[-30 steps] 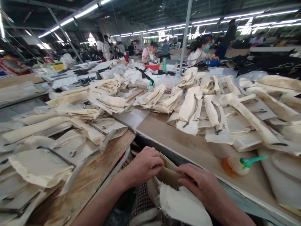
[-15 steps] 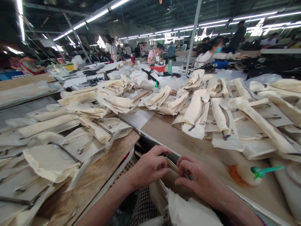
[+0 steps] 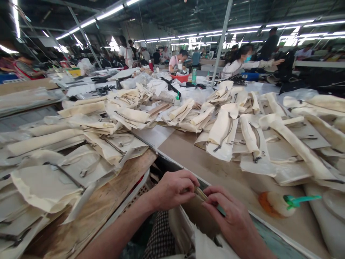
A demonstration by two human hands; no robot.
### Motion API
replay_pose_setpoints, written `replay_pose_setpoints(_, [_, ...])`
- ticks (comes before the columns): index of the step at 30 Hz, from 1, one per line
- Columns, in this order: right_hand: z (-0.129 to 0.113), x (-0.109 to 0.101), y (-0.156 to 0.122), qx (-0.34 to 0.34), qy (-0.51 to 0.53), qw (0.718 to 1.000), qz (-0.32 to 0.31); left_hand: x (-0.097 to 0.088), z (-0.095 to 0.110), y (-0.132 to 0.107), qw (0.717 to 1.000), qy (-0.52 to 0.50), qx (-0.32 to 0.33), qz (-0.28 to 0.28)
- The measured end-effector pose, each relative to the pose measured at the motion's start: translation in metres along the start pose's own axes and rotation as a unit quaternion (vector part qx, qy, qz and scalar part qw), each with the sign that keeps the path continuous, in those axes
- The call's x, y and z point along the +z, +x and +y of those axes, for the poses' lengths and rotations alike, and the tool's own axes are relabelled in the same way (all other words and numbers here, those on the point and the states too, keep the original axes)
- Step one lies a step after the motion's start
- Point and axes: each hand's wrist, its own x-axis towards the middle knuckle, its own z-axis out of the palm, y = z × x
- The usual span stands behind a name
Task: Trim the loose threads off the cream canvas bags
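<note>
My left hand (image 3: pixel 175 190) is closed, with thumb and fingers pinching the upper edge of a cream fabric piece (image 3: pixel 201 216) in my lap. On the same edge, a short way to the right, my right hand (image 3: pixel 229 212) pinches with thumb and forefinger. Between the two hands the edge shows as a narrow folded strip. Below, the piece opens into a tan hollow, and its frayed pale lower part hangs toward me. To the right on the table lies a squeeze bottle (image 3: pixel 272 205) with amber liquid and a green nozzle.
Cream fabric pieces with dark zippers are heaped on the right table (image 3: pixel 178 147) and on the wooden board (image 3: pixel 107 190) at left. A plastic basket (image 3: pixel 140 189) sits beside my left forearm. Farther back are a red basin (image 3: pixel 180 77), a metal post and several co-workers.
My fingers have closed on the fabric edge, which now shows as a folded strip between them. My right hand has moved slightly lower. The view has shifted a little.
</note>
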Motion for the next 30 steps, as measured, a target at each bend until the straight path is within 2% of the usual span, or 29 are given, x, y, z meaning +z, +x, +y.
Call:
replay_pose_setpoints(7, [0.001,0.004,0.002,0.003,-0.016,1.0,0.002,0.009,-0.004,0.001,0.999,-0.009,-0.007,0.042])
replay_pose_setpoints(19, [0.004,0.005,0.0,0.039,0.019,0.999,-0.03,0.014,-0.006,-0.005,0.998,0.012,0.01,0.061])
replay_pose_setpoints(30, [0.003,0.006,-0.001,0.079,0.05,0.995,-0.038,0.014,-0.004,-0.007,0.995,0.045,0.061,0.059])
